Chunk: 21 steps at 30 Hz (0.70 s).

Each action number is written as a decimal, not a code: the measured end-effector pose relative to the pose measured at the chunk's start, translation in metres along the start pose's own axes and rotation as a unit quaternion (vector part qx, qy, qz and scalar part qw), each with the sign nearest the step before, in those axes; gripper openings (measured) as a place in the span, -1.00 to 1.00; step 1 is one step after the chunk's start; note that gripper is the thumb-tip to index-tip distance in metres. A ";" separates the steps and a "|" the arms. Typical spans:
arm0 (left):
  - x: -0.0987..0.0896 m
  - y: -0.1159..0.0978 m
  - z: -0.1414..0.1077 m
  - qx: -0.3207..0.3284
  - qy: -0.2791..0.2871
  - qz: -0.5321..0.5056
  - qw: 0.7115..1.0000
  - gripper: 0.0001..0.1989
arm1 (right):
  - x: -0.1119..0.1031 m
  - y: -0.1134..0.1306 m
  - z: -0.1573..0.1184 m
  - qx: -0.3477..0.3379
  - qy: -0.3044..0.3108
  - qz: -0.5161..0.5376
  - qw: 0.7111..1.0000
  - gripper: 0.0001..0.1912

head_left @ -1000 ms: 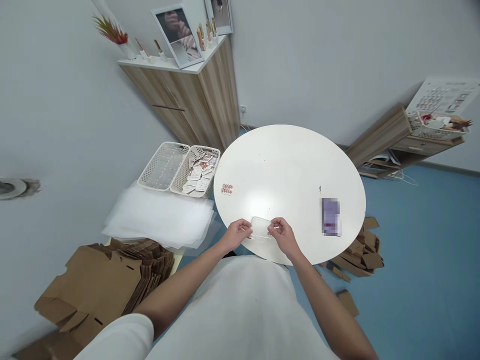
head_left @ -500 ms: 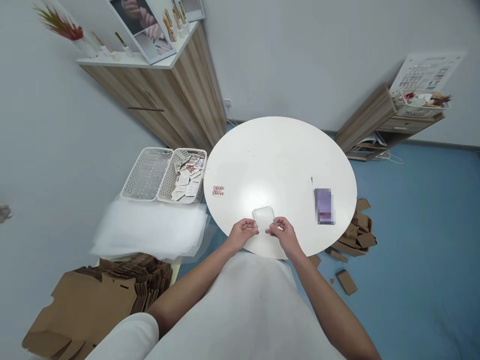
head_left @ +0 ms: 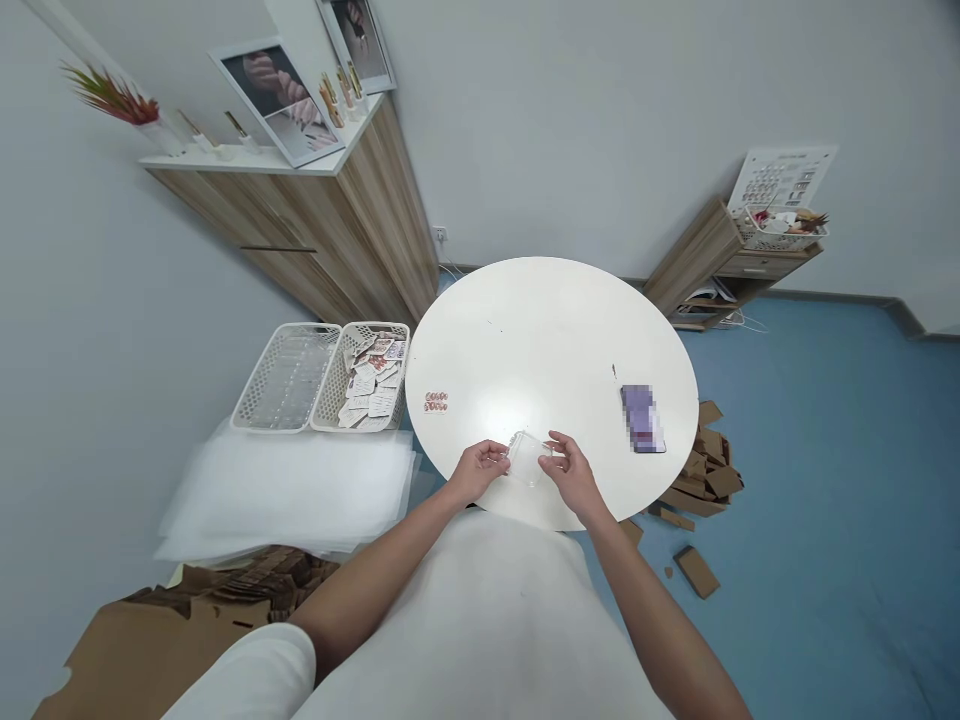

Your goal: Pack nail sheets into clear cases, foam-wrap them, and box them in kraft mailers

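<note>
Since that clear case (head_left: 528,462) looks light, stiffish, probably slick and maybe crackable, I'd stick to its side edges. You've got it at the near side of the white table (head_left: 559,330), left hand (head_left: 477,472) pinching one edge, right hand (head_left: 574,475) pinching the other.

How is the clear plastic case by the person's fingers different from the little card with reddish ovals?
The clear case is see-through; the card carries two rows of reddish ovals. The case is between the left hand and right hand, while the card lies flat, untouched. The case looks larger than the card. Both are small beside the white table.
</note>
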<state>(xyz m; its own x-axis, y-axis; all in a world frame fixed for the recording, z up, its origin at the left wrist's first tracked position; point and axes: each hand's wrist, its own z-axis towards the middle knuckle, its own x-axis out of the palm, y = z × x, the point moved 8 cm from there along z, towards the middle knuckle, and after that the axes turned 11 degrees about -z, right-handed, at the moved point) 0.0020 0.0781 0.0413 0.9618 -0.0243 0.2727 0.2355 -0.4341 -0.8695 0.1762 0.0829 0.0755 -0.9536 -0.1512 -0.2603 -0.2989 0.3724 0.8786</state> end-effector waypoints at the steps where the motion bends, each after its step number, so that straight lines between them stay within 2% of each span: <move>1: -0.001 -0.001 0.000 0.003 0.003 0.003 1.000 -0.67 | 0.000 0.003 0.002 -0.004 0.001 -0.009 1.000 -0.54; 4: -0.003 -0.004 -0.001 0.008 0.007 0.005 1.000 -0.68 | 0.003 0.005 0.006 -0.010 0.006 -0.024 1.000 -0.64; 7: -0.006 -0.007 -0.002 0.009 0.000 0.004 1.000 -0.68 | 0.007 0.003 0.008 -0.012 0.005 -0.004 1.000 -0.65; 14: -0.015 -0.013 -0.003 0.021 -0.050 -0.011 0.998 -0.66 | 0.013 -0.005 0.006 0.001 0.024 0.013 1.000 -0.68; 17: -0.018 -0.017 -0.001 0.050 -0.067 -0.023 0.996 -0.63 | 0.015 -0.008 0.003 0.002 0.050 -0.013 0.999 -0.61; 21: -0.019 -0.022 0.001 0.061 -0.073 -0.019 0.995 -0.62 | 0.019 -0.003 -0.006 -0.039 0.090 -0.066 0.993 -0.36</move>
<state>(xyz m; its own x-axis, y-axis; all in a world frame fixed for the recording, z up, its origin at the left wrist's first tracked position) -0.0217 0.0886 0.0546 0.9596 0.1252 0.2521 0.2796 -0.3200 -0.9052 0.1592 0.0741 0.0706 -0.8823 -0.3585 -0.3051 -0.4104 0.2683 0.8715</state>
